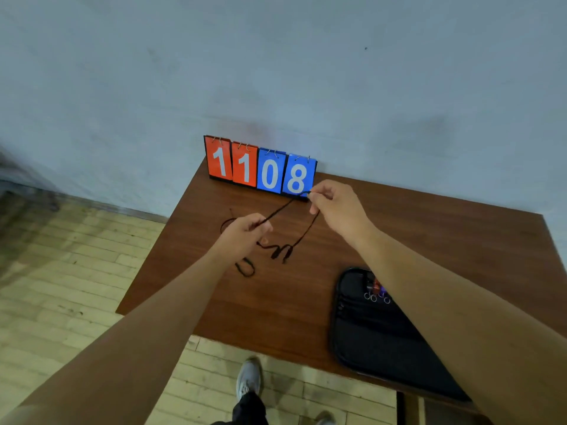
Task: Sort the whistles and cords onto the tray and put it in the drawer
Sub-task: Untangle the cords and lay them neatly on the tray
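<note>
Cord (277, 211) pinched taut by left hand (245, 230) and right hand (334, 204) | risk: slack tail likely snagged in loose cords (245, 268), knot tightened.

- Soft, even, cool light with a bluish cast on the wall (276, 56); no glare on the table (399, 240).
- Only faint, diffuse shadows beneath the left hand (245, 230) and right hand (334, 204).
- Heavy motion smear at the far left, across the floor (61, 271).
- Wide-lens stretch at the edges — forearms swollen, table outline skewed.
- Mushy fine detail — cord (276, 211) a soft dark line, black tray (368, 342) nearly featureless.
</note>
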`<action>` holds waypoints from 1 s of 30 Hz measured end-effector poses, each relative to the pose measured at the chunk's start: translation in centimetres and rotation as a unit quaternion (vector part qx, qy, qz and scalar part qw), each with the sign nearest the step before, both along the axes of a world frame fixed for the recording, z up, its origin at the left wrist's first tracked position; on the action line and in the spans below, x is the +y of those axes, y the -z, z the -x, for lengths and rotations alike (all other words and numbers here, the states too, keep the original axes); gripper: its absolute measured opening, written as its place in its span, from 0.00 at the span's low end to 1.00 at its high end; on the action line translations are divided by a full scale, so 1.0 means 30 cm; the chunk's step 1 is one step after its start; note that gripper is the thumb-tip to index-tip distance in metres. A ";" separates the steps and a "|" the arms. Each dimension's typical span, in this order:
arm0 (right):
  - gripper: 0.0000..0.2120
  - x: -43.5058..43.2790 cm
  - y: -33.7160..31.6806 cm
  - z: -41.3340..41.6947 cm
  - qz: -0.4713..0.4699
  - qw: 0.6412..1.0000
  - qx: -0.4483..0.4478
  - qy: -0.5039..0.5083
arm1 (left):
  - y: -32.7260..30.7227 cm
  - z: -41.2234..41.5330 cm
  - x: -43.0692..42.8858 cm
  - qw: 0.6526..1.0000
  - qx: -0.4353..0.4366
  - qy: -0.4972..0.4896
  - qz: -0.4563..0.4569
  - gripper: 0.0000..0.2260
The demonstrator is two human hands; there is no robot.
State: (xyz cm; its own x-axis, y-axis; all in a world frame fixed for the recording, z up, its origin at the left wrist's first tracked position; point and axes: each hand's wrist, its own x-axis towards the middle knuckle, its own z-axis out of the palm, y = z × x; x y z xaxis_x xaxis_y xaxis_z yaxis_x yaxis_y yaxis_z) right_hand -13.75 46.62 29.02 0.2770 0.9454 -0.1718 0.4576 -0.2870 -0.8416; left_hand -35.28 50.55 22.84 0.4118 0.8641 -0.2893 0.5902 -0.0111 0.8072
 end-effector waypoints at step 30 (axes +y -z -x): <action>0.06 -0.191 -0.122 -0.064 0.051 0.948 0.309 0.065 | -0.159 -0.244 -0.261 0.975 -0.094 0.162 0.119 0.19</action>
State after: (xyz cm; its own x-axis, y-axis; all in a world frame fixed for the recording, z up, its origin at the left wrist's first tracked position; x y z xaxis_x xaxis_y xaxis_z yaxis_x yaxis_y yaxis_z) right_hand -11.81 40.88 32.68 0.2064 0.8802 -0.4273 -0.1581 -0.4010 -0.9023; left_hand -27.96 42.73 27.60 0.7179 0.5967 -0.3586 0.4277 0.0283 0.9035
